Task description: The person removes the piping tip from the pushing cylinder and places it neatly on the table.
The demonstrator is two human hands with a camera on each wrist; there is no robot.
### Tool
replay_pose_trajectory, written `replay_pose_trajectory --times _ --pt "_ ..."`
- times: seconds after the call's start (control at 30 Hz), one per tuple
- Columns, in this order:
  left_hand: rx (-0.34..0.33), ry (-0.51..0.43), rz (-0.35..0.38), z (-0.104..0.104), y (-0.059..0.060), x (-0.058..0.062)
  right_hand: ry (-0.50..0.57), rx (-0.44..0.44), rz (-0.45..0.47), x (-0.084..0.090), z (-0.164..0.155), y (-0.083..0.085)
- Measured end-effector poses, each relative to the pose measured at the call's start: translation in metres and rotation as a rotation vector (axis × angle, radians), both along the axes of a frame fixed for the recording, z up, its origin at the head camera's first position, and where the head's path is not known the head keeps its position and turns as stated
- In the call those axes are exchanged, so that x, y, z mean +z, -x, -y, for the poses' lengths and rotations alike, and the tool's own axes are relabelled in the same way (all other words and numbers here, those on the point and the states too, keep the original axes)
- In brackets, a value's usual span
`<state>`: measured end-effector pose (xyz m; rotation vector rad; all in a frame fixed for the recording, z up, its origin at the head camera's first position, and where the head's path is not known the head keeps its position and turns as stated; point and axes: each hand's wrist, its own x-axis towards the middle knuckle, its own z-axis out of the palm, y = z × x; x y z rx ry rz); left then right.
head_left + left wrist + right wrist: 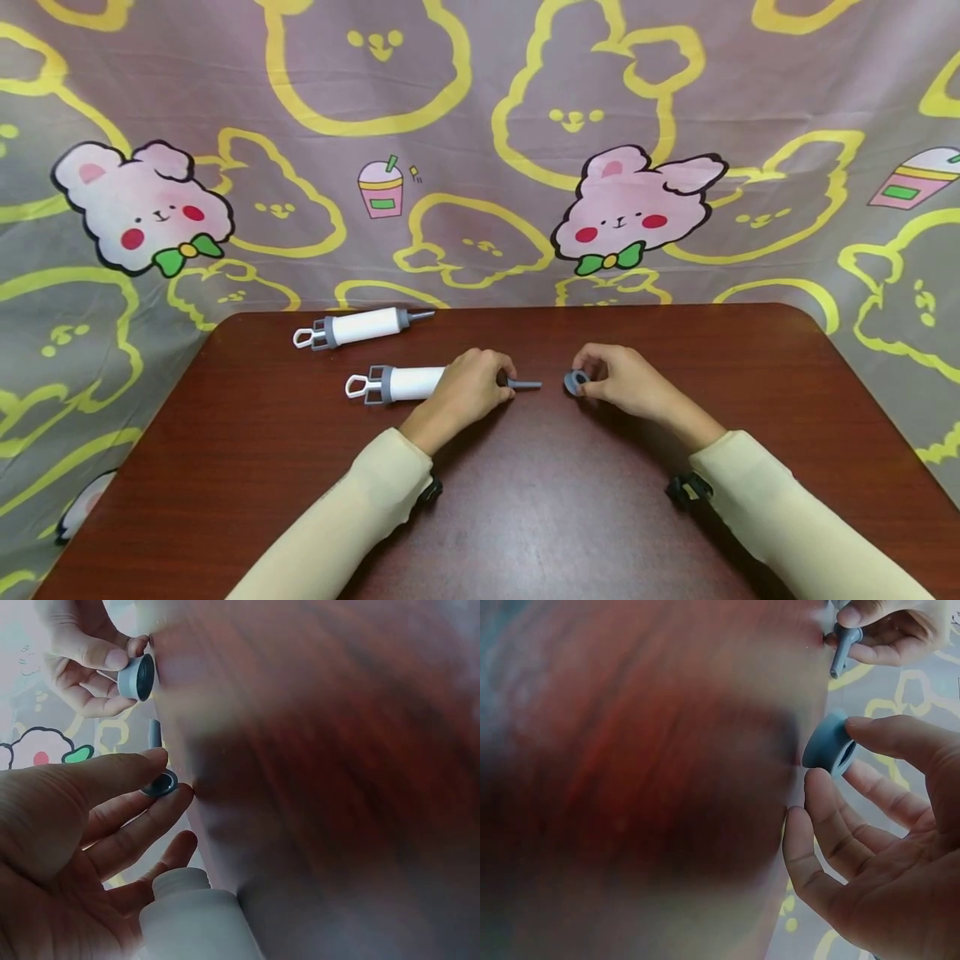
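While the left hand (472, 385) pinches a nozzle (843, 656) — right hand (630, 382) holds ring (825, 744).

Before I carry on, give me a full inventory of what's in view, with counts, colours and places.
capped syringe: 1, white and grey, lying at the table's back left
open-necked syringe: 1, white and grey, nearer the person, partly hidden by the left hand
nozzle: 1, grey, in the left hand
collar ring: 1, grey-blue, in the right hand
table: 1, reddish brown, under the work
printed backdrop: 1, greyish pink with yellow outlines, behind the table
left hand: 1, bare, pinching the nozzle
right hand: 1, bare, pinching the collar ring
sleeves: 2, cream, on the forearms
wrist devices: 2, black, one per wrist
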<state>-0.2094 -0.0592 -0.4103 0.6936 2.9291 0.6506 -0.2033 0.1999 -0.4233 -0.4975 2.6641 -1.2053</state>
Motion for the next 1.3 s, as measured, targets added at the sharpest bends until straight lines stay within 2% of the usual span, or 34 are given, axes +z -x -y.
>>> replay_pose_trajectory --times 1.3 --pt "0.004 0.075 -0.015 -0.0044 0.0019 -0.0034 -0.077 -0.016 -0.009 -0.0011 -0.0005 0.0005"
